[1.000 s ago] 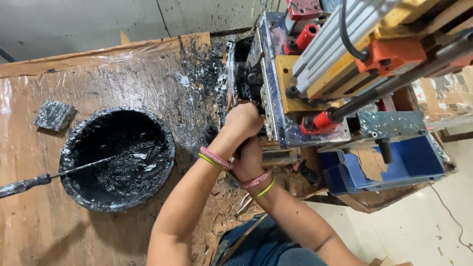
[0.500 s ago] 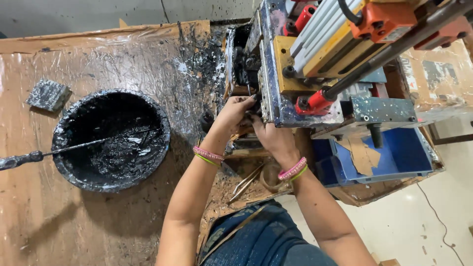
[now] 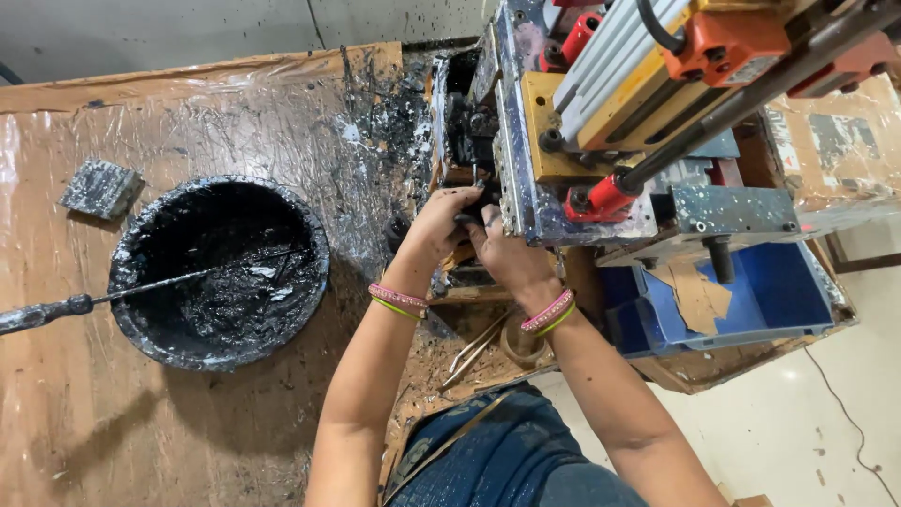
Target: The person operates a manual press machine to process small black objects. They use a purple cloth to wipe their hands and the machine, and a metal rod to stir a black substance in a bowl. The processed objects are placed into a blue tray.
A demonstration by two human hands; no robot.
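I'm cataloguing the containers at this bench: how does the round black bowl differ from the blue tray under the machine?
The black bowl is round and coated with black ink; the blue tray is rectangular and looks free of ink. The bowl holds wet ink and a stirring tool; the tray holds brown cardboard scraps. The bowl sits in the open on the plastic-covered table; the tray lies partly beneath the machine. Both are open-topped.

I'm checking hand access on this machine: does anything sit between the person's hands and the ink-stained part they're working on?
Nothing visible does. The left hand and right hand are both already at the black, ink-stained part at the machine's front edge, fingers up against it. The bowl of black ink sits off to the side, clear of them.
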